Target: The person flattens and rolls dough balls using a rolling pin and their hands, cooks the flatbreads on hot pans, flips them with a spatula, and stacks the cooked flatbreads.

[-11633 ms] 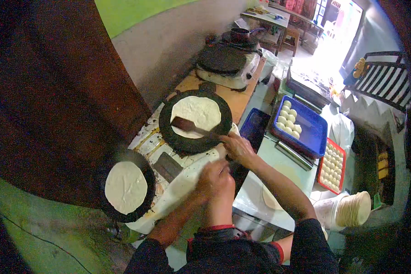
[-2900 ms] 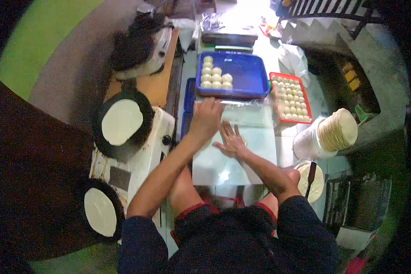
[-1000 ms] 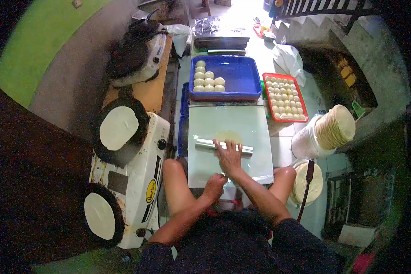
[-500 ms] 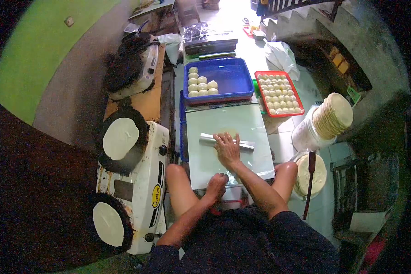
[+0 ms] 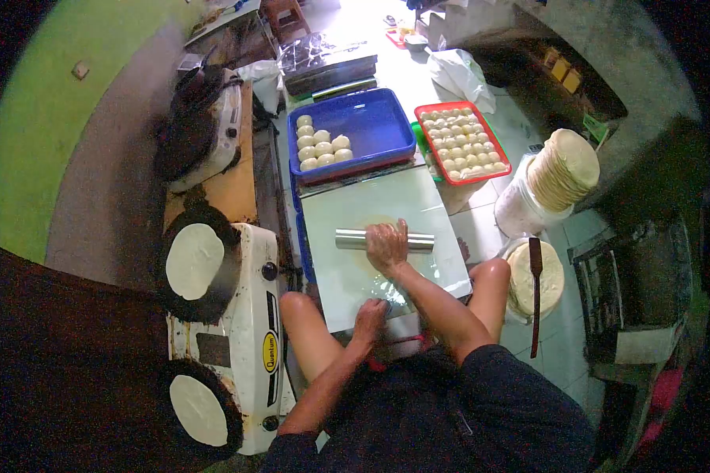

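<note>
My right hand [image 5: 387, 247] is wrapped over the middle of a shiny metal rolling pin [image 5: 421, 242], which lies across a pale, glossy board [image 5: 331, 276]. A thin, faint yellowish patch of dough [image 5: 381, 219] shows just beyond the pin, partly hidden by the hand. At the board's near edge, my left hand [image 5: 370, 322] is closed in a loose fist; what it holds, if anything, is hidden. Beyond the board sits a blue tray [image 5: 379, 118] with several dough balls [image 5: 323, 147] grouped at its left side.
On my left, a white two-burner stove [image 5: 256, 260] bears two dark pans with a flat dough round [image 5: 195, 262] and another dough round [image 5: 199, 410]. Right: a red tray [image 5: 506, 169] of dough balls, stacked flatbreads [image 5: 564, 173] on a white bucket, and a dark spatula [image 5: 536, 299] over another stack.
My right hand has gone from lying flatter on the pin to curling round it, and the pin has turned closer to level. The whole view has shifted and tilted slightly.
</note>
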The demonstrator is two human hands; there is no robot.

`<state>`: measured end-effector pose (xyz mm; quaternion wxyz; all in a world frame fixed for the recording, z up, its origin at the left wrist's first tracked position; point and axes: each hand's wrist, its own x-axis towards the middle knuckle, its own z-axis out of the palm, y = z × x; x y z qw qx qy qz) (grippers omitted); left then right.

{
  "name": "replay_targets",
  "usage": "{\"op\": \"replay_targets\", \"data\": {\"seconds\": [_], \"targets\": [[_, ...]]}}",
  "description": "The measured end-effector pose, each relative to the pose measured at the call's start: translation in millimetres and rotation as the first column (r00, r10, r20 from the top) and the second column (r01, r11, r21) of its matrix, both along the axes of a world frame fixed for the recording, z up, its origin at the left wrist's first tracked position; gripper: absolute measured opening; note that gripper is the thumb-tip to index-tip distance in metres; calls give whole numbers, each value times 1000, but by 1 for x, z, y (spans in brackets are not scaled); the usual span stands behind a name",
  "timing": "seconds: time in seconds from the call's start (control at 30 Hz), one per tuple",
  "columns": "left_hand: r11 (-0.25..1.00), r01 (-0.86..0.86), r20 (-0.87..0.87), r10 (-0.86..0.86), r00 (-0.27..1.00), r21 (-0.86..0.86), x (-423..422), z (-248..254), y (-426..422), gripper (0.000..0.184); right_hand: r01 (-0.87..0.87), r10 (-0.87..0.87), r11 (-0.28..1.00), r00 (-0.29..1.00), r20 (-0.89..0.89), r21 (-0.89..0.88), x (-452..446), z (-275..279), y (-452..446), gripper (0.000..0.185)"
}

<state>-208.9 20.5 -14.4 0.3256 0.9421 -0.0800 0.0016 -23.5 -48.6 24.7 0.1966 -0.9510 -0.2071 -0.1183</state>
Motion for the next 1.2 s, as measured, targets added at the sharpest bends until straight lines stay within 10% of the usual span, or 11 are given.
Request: {"op": "replay_targets", "data": {"seconds": [0.3,0.47,0.7,0.9,1.2], "targets": [[998,-30,-36,28,999,-56,0,6,-3,28,37,-1,963,991,-135,267,25,3,-2,31],[1000,-3,-21,3,1000,-14,1,8,-4,30,-59,183,926,934,-307,374,41,-33,10,94],[1000,-21,4,21,1000,-7,-1,6,-2,21,-374,322,915,902,-288,-150,-2,23,-6,70],[999,-1,-19,0,1000,-53,0,13,-1,25,-471,447,881,863,-235,-52,-13,14,-35,35],[1000,30,-74,-30,997,7,8,8,1,27,-292,286,956,889,-358,38,-13,15,-56,60]]}}
